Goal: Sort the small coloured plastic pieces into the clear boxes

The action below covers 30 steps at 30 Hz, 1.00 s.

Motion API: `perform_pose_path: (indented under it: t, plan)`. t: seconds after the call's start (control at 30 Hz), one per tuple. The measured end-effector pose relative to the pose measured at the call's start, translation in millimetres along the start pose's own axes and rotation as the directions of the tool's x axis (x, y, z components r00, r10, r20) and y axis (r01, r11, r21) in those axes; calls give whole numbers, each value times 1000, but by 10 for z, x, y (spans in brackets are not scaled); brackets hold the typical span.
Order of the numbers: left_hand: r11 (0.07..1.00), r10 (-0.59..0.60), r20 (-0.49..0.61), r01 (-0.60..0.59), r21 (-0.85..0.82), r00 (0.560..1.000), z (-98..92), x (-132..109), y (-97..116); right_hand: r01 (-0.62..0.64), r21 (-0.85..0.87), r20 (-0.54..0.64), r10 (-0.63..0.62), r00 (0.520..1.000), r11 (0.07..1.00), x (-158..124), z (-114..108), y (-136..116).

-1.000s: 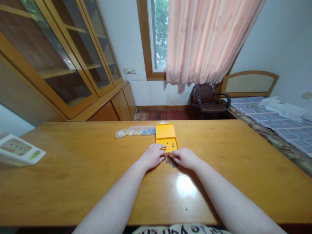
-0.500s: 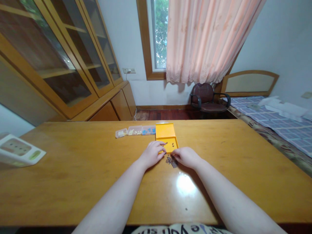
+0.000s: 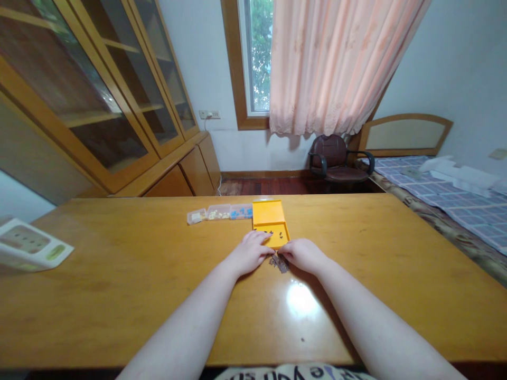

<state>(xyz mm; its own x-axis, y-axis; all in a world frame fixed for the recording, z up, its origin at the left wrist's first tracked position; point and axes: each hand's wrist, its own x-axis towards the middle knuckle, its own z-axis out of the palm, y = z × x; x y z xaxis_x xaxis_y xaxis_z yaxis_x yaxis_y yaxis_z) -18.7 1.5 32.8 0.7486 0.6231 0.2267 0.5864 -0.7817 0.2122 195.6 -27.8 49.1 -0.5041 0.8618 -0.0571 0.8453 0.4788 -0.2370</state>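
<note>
An open yellow box (image 3: 269, 212) lies on the table, its lid folded back; a few small dark pieces (image 3: 281, 235) are scattered in its near half. My left hand (image 3: 250, 253) rests at the box's front left, fingers apart, one fingertip over the tray and the thumb side by the pile. Just in front of the box is a heap of small dark brown flakes (image 3: 280, 263), too small to name. To the right of the heap, my right hand (image 3: 304, 254) has its fingers pinched together at the box's front edge; anything between them is hidden.
Left of the box stand clear plastic cases, one with blue pieces (image 3: 241, 212), one with cream pieces (image 3: 219, 213), and a smaller case (image 3: 196, 217). A white device (image 3: 31, 245) sits at the table's left. One dark speck (image 3: 302, 340) lies near the front edge.
My left hand has shifted slightly right, its fingertips now closer to my right hand and the heap. More dark pieces show in the tray beside its fingers. My right hand stays nearly still.
</note>
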Motion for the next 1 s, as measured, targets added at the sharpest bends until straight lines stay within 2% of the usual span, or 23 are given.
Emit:
perform_pose_path:
  t: [0.37, 0.67, 1.0]
  plan:
    - [1000, -12, -5, 12, 1, 1000, -8, 10, -34, -126, -8, 46, 126, 991, 992, -27, -106, -39]
    - [1000, -20, -12, 20, 4, 1000, -10, 19, -29, -99, -122, 2, 100, 995, 988, -6, -56, -28]
    - [1000, 12, -52, -11, 6, 999, -9, 2, -38, -108, -146, 0, 110, 994, 983, 4, -29, -39]
